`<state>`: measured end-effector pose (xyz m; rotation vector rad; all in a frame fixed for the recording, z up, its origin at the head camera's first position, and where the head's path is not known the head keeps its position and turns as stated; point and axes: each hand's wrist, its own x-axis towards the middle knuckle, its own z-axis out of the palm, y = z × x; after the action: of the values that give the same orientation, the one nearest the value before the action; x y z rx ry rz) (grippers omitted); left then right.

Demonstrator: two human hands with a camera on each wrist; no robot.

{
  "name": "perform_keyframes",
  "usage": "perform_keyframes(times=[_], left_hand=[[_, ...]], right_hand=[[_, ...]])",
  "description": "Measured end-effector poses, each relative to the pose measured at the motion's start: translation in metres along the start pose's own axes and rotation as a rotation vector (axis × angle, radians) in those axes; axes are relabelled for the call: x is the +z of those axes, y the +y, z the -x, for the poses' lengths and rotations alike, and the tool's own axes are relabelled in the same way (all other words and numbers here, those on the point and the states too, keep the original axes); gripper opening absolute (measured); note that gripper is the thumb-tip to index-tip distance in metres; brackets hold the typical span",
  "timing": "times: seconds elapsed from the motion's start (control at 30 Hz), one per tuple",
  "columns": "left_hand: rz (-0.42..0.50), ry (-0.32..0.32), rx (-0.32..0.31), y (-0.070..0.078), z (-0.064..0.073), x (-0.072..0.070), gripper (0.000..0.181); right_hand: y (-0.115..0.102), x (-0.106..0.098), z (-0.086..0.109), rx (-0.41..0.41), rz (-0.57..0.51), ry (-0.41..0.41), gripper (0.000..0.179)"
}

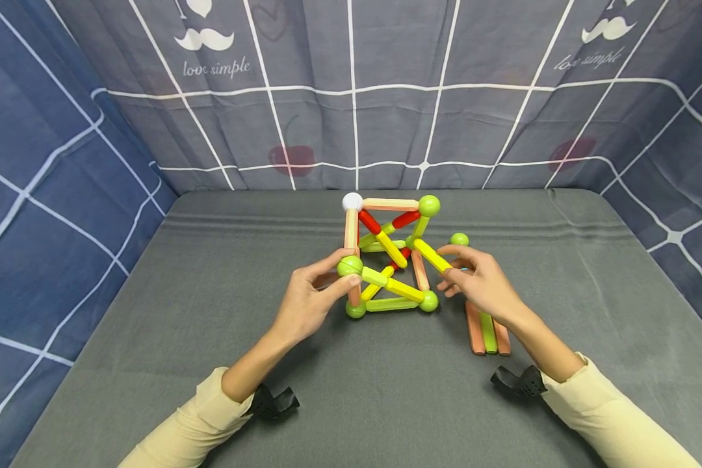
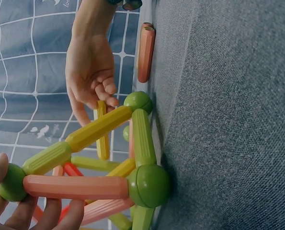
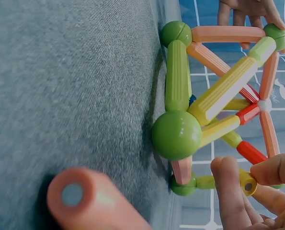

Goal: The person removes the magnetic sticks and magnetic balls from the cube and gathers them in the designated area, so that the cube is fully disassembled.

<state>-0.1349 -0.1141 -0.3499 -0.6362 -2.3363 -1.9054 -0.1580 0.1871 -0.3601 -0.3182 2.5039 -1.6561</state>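
A frame of magnetic rods and balls stands on the grey cloth, its rods orange, green, yellow and red. My left hand (image 1: 307, 302) holds the green ball (image 1: 350, 266) at its upper front left corner, fingers and thumb on either side. Between the thumb and fingers of my right hand (image 1: 482, 283) is a yellow rod (image 1: 431, 255), pinched by its near end; its far end reaches the frame's back right side, where contact is unclear. A diagonal of green and yellow rods (image 2: 99, 128) runs from the held ball down to the lower right green ball (image 3: 176, 135). The white ball (image 1: 352, 202) forms the upper back left corner.
Orange rods (image 1: 475, 330) and a green rod (image 1: 488, 335) lie side by side on the grey cloth (image 1: 351, 403), below my right hand. Beyond that hand sits a loose green ball (image 1: 459, 240). A checked curtain (image 1: 316, 130) rises behind and at both sides.
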Motion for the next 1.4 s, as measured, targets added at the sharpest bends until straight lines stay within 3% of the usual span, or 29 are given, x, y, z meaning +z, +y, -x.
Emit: perform_keyframes(times=[0.2, 0.73, 1.03, 1.4], left_hand=[[-0.002, 0.003, -0.004, 0.0, 0.0, 0.0, 0.041], [-0.014, 0.007, 0.002, 0.0, 0.0, 0.0, 0.042], [-0.02, 0.006, 0.002, -0.001, 0.0, 0.0, 0.042], [-0.022, 0.004, 0.005, 0.0, 0.0, 0.0, 0.042]], right_hand=[[0.0, -0.007, 0.009, 0.027, -0.084, -0.01, 0.056], [0.013, -0.027, 0.041, 0.065, -0.076, -0.08, 0.07], [0.02, -0.029, 0.052, 0.031, -0.053, -0.052, 0.043], [0.026, -0.038, 0.069, 0.021, -0.039, 0.051, 0.042]])
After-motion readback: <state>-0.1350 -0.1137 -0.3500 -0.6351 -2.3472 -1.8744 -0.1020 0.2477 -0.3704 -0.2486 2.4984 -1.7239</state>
